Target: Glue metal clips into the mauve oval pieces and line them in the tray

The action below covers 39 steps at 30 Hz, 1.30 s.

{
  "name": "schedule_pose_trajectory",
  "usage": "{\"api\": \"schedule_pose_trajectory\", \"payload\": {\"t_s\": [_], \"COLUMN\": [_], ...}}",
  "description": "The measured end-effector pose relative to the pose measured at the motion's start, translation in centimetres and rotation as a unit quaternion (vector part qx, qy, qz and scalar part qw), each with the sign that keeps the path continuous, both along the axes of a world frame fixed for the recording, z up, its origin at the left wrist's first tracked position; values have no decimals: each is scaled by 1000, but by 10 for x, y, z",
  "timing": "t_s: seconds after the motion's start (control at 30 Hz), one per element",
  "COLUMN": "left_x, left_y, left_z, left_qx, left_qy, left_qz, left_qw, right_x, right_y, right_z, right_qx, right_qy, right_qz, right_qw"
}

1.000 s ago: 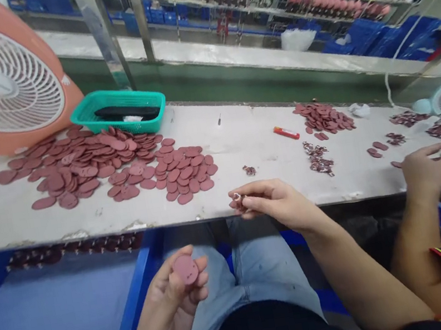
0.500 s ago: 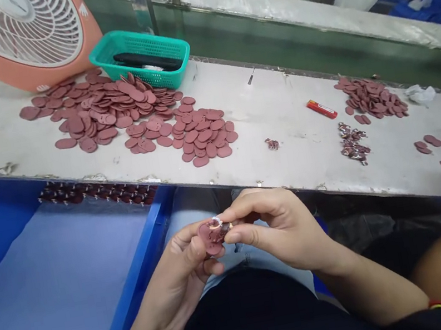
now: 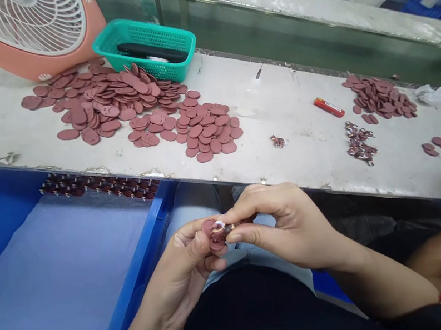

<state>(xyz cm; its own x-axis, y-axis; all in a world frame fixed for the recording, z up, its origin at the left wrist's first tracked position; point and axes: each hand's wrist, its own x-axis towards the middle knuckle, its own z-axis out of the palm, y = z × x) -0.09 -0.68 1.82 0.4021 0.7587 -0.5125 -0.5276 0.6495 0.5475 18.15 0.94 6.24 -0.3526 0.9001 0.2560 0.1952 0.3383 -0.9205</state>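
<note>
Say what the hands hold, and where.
The left hand pinches a maroon oval disc by its edge; the right hand pinches a small pale piece on it.

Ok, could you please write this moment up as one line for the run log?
Left hand: holds maroon oval piece | Right hand: pinches same piece | Nearby: maroon piece piles on bench, blue tray

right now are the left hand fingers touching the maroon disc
Touching. The head view shows the left hand with its fingers curled against the maroon disc, holding it from the side.

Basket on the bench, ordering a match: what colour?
The basket is teal green; head view shows it best.
</note>
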Motion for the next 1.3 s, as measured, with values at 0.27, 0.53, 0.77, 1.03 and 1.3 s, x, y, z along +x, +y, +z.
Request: {"api": "schedule_pose_trajectory", "payload": {"t_s": [0.27,0.53,0.77,1.03,1.3], "left_x": [-2,1,1,-2,-5], "left_y": [-1,-3,-7,-13,-10], "left_z": [1,2,4,27,19], "left_qx": [-25,-37,-25,5,20], "left_qy": [2,-2,-1,-40,-35], "left_qz": [12,32,25,-1,13], "left_qw": [1000,999,999,999,999], "right_x": [1,2,4,5,-1], "right_y": [4,6,2,-12,-5], "right_z": [2,2,3,12,9], "right_qx": [20,74,89,137,133], "right_qy": [-26,-46,-41,-51,-50], "right_qz": [29,60,79,113,100], "right_qw": [999,994,992,983,985]}}
